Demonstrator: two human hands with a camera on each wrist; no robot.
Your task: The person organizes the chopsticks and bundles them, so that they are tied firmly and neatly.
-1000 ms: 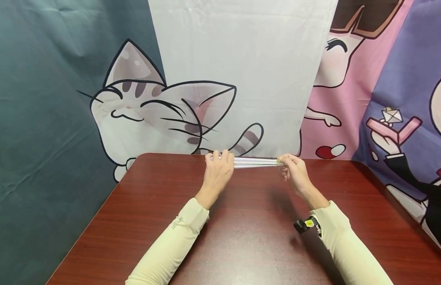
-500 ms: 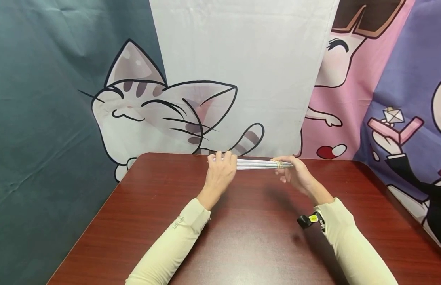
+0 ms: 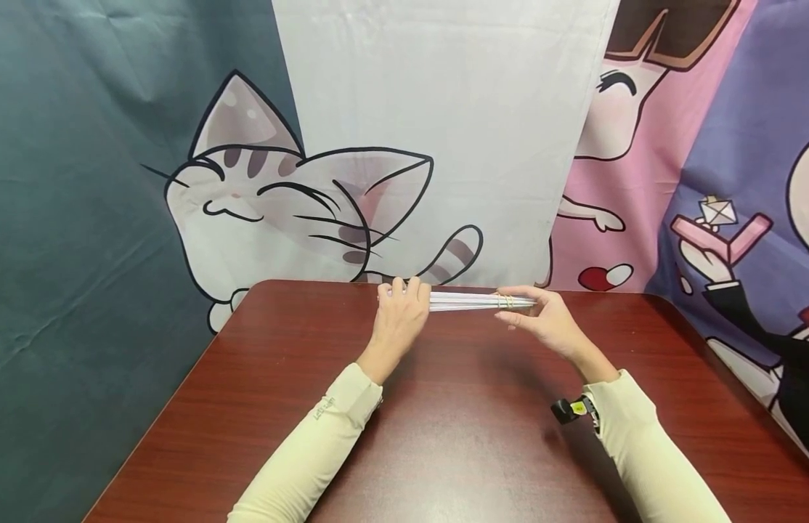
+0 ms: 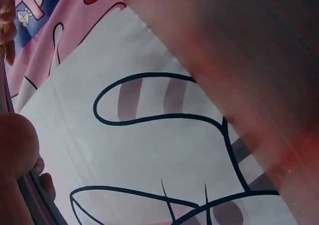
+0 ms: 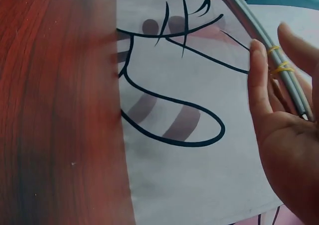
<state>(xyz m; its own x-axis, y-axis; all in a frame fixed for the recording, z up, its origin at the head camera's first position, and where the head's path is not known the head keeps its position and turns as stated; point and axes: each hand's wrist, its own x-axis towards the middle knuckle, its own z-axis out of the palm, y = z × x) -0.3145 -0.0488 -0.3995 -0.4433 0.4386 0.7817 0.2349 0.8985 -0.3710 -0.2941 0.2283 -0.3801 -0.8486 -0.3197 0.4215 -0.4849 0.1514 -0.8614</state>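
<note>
A bundle of slim silvery-white chopsticks (image 3: 463,301) is held level above the far side of the table. My left hand (image 3: 401,312) grips its left end, fingers curled over it. Yellow rubber bands (image 3: 505,301) circle the bundle near its narrower right end. Around that end, my right hand (image 3: 550,319) has its thumb and fingers spread, one to each side. In the right wrist view the rubber bands (image 5: 281,67) lie between the right thumb and fingers, which look relaxed. The left wrist view catches only a dim part of the bundle (image 4: 40,197) beside the left hand.
Under the hands is a reddish-brown wooden table (image 3: 431,436) with rounded far corners. Behind it hangs a cartoon-printed cloth (image 3: 444,109) close to the far edge. A small black wrist camera (image 3: 564,411) is strapped to the right wrist.
The right hand pinched at the rubber bands a second ago; its fingers have since loosened and spread, and it shifted slightly right, baring the banded end. The left hand stays nearly still.
</note>
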